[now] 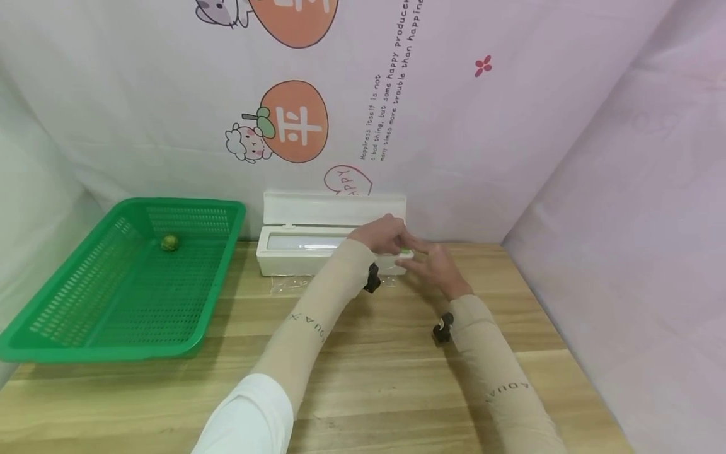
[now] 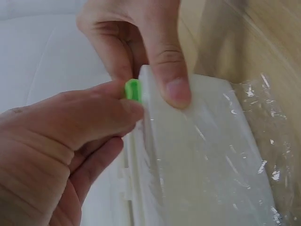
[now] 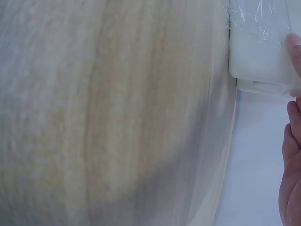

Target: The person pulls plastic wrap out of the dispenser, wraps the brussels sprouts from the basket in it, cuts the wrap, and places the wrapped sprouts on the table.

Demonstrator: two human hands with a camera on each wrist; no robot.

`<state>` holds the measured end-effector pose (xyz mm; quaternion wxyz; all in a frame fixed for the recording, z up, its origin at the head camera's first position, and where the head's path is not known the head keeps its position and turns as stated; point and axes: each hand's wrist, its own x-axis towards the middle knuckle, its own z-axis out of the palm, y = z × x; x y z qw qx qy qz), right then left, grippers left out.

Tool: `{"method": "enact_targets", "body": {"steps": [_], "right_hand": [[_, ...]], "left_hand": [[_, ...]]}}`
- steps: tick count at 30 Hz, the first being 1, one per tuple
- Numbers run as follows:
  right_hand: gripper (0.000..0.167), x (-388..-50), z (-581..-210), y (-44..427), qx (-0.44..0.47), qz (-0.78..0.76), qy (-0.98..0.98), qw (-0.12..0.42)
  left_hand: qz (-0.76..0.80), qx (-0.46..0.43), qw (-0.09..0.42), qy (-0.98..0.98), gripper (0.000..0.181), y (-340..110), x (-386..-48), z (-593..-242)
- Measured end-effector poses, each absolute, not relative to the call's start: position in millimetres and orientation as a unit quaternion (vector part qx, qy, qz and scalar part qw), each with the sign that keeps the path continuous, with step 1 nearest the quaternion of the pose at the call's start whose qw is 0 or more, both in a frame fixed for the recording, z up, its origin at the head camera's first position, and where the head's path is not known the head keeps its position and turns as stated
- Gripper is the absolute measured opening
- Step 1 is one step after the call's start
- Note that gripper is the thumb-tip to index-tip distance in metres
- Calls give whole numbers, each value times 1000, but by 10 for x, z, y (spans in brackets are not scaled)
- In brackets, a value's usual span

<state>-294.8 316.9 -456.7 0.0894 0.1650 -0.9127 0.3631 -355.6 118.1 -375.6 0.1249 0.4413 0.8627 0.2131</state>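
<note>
A long white cling film dispenser point(image 1: 283, 261) stands against the back wall with its lid point(image 1: 334, 209) raised. Clear film point(image 2: 277, 155) drapes over its front and past the lower edge. My left hand point(image 1: 377, 234) pinches a small green slide cutter point(image 2: 133, 88) between thumb and forefinger at the box's right end. Gripping that same end is my right hand point(image 1: 439, 270), its thumb point(image 2: 176, 92) pressed on the front face and its fingers bent behind. In the right wrist view only part of the right hand point(image 3: 292, 165) shows, at the edge.
A green plastic basket point(image 1: 218, 277) sits on the left of the wooden table point(image 1: 363, 391), with a small round yellow-green item point(image 1: 169, 243) in it. Behind the dispenser hangs a white printed cloth point(image 1: 442, 157). Another pale cloth wall point(image 1: 635, 221) borders the right side.
</note>
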Motion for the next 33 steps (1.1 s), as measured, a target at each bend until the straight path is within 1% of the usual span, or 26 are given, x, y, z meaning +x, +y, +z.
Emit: {"method": "enact_targets", "body": {"steps": [7, 9, 15, 22, 26, 29, 33], "right_hand": [[60, -2945, -4542, 3177, 144, 360, -917, 89], [62, -2950, -4532, 3172, 148, 370, -913, 84], [62, -2955, -4534, 3157, 154, 384, -908, 68], [59, -2967, -4549, 3097, 172, 366, -910, 90], [64, -2979, -4540, 3087, 168, 353, -917, 85], [69, -2977, -4524, 3116, 156, 332, -927, 80], [70, -2964, -4529, 3155, 157, 310, -933, 91]], "left_hand": [[166, 475, 86, 860, 32, 1233, -3538, -3704], [164, 475, 85, 860, 31, 1224, -3530, -3701], [178, 479, 94, 854, 38, 1167, -3515, -3710], [177, 496, 90, 845, 34, 1064, -3557, -3729], [145, 486, 90, 857, 35, 956, -3566, -3680], [146, 473, 102, 863, 36, 830, -3575, -3650], [171, 460, 118, 863, 32, 636, -3624, -3731]]}}
